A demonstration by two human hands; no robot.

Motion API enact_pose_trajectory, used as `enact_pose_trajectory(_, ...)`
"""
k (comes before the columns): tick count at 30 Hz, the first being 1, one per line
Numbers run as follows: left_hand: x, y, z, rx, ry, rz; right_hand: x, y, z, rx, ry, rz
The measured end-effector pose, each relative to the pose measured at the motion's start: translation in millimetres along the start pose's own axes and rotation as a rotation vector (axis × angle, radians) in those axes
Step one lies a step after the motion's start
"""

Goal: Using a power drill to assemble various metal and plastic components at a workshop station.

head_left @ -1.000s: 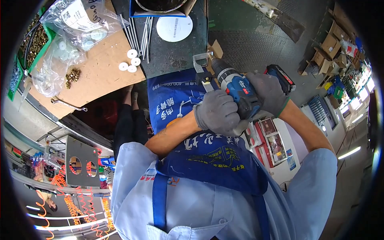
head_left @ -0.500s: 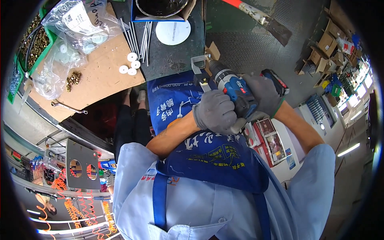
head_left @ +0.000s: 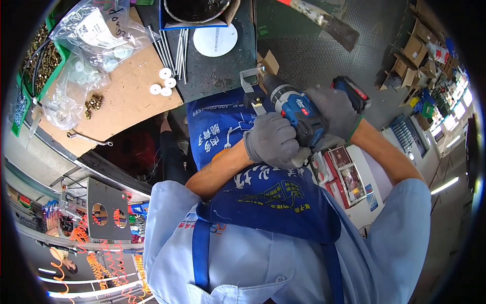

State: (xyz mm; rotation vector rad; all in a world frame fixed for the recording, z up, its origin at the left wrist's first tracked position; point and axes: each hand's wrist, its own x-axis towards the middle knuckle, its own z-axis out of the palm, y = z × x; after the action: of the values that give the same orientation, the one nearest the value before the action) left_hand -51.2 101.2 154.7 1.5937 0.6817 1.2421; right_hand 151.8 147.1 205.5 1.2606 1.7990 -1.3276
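Note:
My right hand (head_left: 335, 112), in a grey glove, is wrapped round a blue and black cordless drill (head_left: 299, 112). The drill's chuck (head_left: 276, 86) points up and left, with its tip at the far end of a bent metal bracket (head_left: 248, 82). My left hand (head_left: 273, 141), gloved in grey as well, is closed on the near end of that bracket, close beside the drill body. A small dark block with a brass-coloured spot sits on the bracket just above the left fingers. Whether the bit has entered the metal is too small to tell.
On the workbench (head_left: 215, 68) lie long metal rods (head_left: 181, 55), several white washers (head_left: 165, 73), a white disc (head_left: 215, 40), brass fittings (head_left: 92, 105) and a wrench (head_left: 88, 137). A black bowl (head_left: 197, 9) stands in a box. A brush (head_left: 326, 24) hangs at upper right.
The drill and my right hand have shifted slightly, and my right elbow has moved a little outward. My left hand keeps its hold on the bracket.

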Motion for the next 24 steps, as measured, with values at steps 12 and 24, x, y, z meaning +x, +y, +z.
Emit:
enact_pose_trajectory(12,3,1,0,-0.001,0.009,-0.001,10,4,-18,-0.124,-0.067,-0.022)
enact_pose_trajectory(24,-1,1,0,-0.018,-0.039,-0.005,4,0,-15,-0.058,-0.007,0.004)
